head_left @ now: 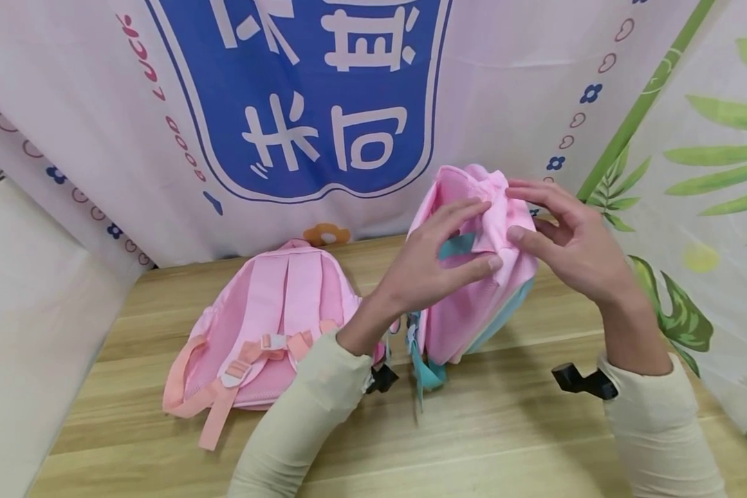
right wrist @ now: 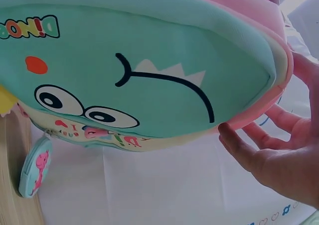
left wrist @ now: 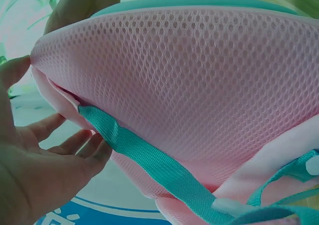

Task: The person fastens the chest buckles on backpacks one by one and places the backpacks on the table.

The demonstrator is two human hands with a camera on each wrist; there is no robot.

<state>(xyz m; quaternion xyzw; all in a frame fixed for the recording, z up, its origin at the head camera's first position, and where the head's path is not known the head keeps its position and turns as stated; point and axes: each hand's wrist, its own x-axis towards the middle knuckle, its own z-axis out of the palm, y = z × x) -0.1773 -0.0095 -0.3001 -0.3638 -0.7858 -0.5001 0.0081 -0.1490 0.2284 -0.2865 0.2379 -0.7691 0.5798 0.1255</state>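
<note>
A pink and turquoise child's backpack (head_left: 454,315) stands on the right half of the table, tilted, between both hands. My left hand (head_left: 420,266) holds its pink edge, thumb and fingertips on the fabric. From the other side my right hand (head_left: 575,249) grips the same pink end between thumb and fingers. The left wrist view shows the backpack's mesh back (left wrist: 194,75) and a turquoise strap (left wrist: 149,155). Its cartoon front panel (right wrist: 164,105), with eyes and a toothed mouth, fills the right wrist view. A small turquoise pouch (right wrist: 37,168) hangs beside it.
A second pink backpack (head_left: 261,290) with coral straps and buckles lies left of the hands, straps up. Both are on a wooden table (head_left: 473,443). Behind it hangs a printed cloth (head_left: 485,83); leaf-patterned cloth (head_left: 722,242) borders the right side.
</note>
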